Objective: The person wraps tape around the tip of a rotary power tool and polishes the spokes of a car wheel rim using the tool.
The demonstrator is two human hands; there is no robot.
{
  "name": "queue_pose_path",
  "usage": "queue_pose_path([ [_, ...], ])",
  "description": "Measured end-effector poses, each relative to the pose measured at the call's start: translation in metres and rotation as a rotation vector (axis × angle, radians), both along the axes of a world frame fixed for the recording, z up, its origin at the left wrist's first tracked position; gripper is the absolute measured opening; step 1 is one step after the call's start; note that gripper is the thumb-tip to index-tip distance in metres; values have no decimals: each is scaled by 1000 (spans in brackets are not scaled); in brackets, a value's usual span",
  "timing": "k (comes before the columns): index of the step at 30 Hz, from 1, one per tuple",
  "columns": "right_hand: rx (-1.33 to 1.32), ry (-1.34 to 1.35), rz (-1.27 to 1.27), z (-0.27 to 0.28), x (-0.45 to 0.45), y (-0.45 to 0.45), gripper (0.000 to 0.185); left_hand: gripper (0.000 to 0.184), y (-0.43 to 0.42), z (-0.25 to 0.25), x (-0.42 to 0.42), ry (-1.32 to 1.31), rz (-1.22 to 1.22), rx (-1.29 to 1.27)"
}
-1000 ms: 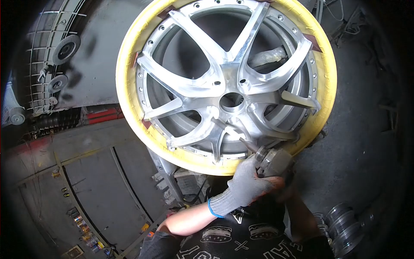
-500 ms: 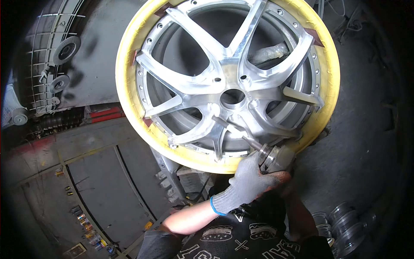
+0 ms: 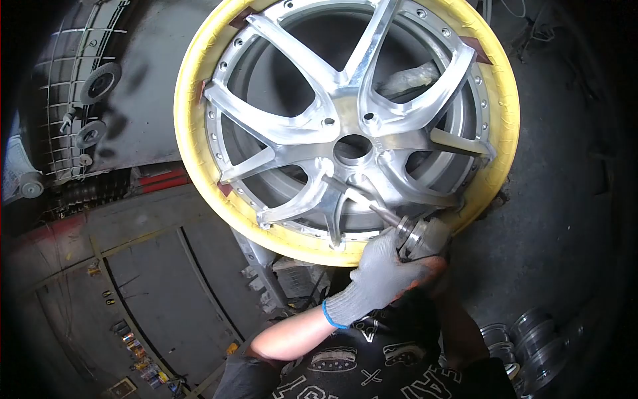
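Observation:
A large bare-metal car wheel rim (image 3: 350, 105) with forked spokes stands before me, its outer lip wrapped in yellow tape (image 3: 194, 143). My left hand (image 3: 380, 265), in a grey knitted glove with a blue cuff edge, is closed around the front of a hand-held rotary grinder (image 3: 403, 227). The grinder's thin shaft, pale along its middle, points up and left. Its tip meets or nearly meets a lower spoke beside the hub hole. My right hand (image 3: 435, 268) grips the grinder's rear end, largely in shadow and partly hidden by the left glove.
Abrasive wheels (image 3: 101, 84) hang on a wire rack at the left. A metal stand leg (image 3: 258, 261) shows below the rim. Small boxes (image 3: 141, 359) lie in a row at the lower left. More wheel rims (image 3: 535, 342) are stacked at the lower right.
The rim sits slightly further left in view, and the background has shifted a little too. Both hands and the grinder have moved slightly left, with the same hold.

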State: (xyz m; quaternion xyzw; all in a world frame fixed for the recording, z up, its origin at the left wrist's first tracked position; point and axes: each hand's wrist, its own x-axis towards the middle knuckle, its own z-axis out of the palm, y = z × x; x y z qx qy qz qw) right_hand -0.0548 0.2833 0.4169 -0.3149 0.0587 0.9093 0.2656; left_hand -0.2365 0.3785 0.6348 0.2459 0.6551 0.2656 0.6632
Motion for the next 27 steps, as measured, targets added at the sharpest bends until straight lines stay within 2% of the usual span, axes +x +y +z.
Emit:
queue_pose_path([
  [2, 105, -12, 31, 42, -12, 20, 81, 42, -3, 3, -5, -19, -67, -52],
  [4, 157, -19, 45, 39, -12, 19, 80, 43, 1, 3, -4, 18, -81, -27],
  [8, 611, -5, 24, -73, 11, -32, 87, 41, 10, -1, -3, 61, -68, 79],
  [11, 747, -12, 22, -59, 9, -25, 88, 40, 7, -10, -2, 58, -54, 110],
  [18, 631, -35, 83, -3, -10, -11, 84, 45, -29, -13, -6, 68, -50, 110],
  [20, 618, -30, 93, 2, -13, -8, 82, 43, -32, -9, -6, 207, -54, 361],
  [21, 609, -29, 91, 5, -12, -5, 82, 43, -32, -12, -5, 212, -52, 369],
  [24, 550, -23, 61, 5, -9, 7, 80, 40, -23, -12, -2, -11, 100, 229],
  [26, 502, -19, 38, 6, -10, 12, 79, 46, -2, 11, -8, 147, -128, 49],
  [27, 472, -12, 27, 6, -11, 13, 78, 46, -1, 8, -8, 146, -133, 55],
])
